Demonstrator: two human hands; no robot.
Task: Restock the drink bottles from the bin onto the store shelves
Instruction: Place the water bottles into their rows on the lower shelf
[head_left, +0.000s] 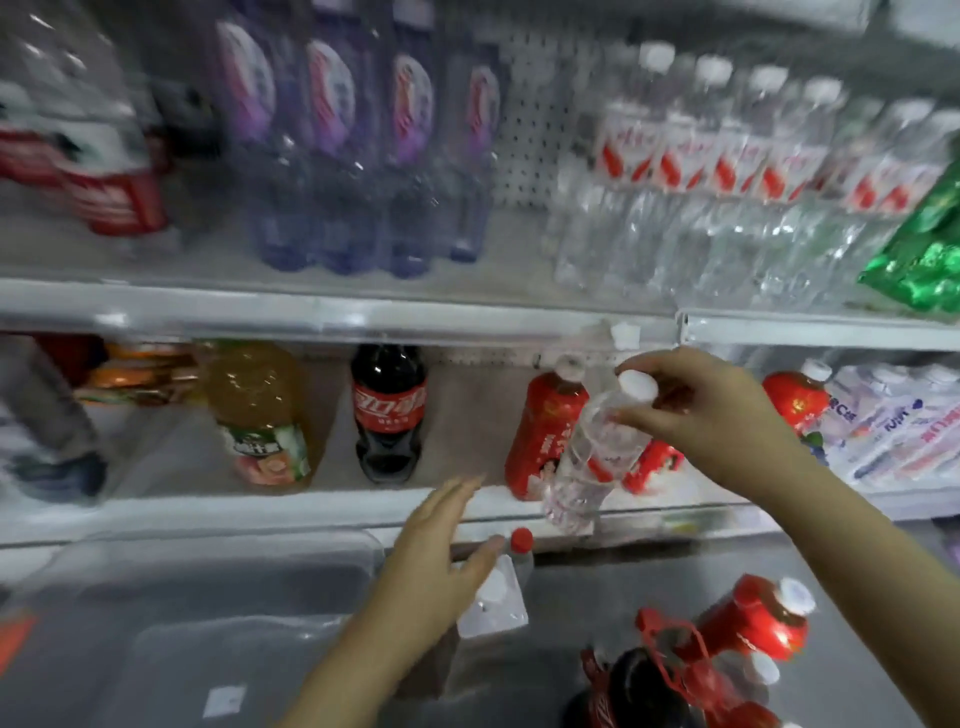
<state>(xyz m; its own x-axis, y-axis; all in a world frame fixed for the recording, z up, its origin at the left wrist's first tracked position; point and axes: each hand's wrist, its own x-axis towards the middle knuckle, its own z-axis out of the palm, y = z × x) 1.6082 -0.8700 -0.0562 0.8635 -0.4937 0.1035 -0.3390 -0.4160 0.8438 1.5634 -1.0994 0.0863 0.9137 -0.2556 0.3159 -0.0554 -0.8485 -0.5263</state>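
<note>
One clear water bottle (597, 447), item in hand: pinched at the neck just under its white cap by the right hand (717, 410), thumb and fingers curled round it

- Axis: tilted, cap up and to the right, base down and to the left; the base hangs across the front lip of the lower shelf (260, 506), in front of the red-wrapped bottles (545, 431) standing there
- Left hand (441, 540): holds nothing, fingers straight and close together, below and left of the bottle's base, near it but apart, above the rim of the clear bin (234, 649)
- Matching stock: a row of water bottles with red-and-white labels (727, 171) on the upper shelf (363, 312), above and slightly right of the right hand
- Other stock, lower shelf: cola bottle (388, 410), juice bottle (260, 410)
- Awaiting shelving, low right: red-sleeved bottle (748, 618) lying tilted; whether it lies inside the bin cannot be told

Judgement: the right hand is the only one placed to shelve this bottle; if it joins its like, it must go upward and be stood upright, base first. The left hand is nearer the remaining stock
</note>
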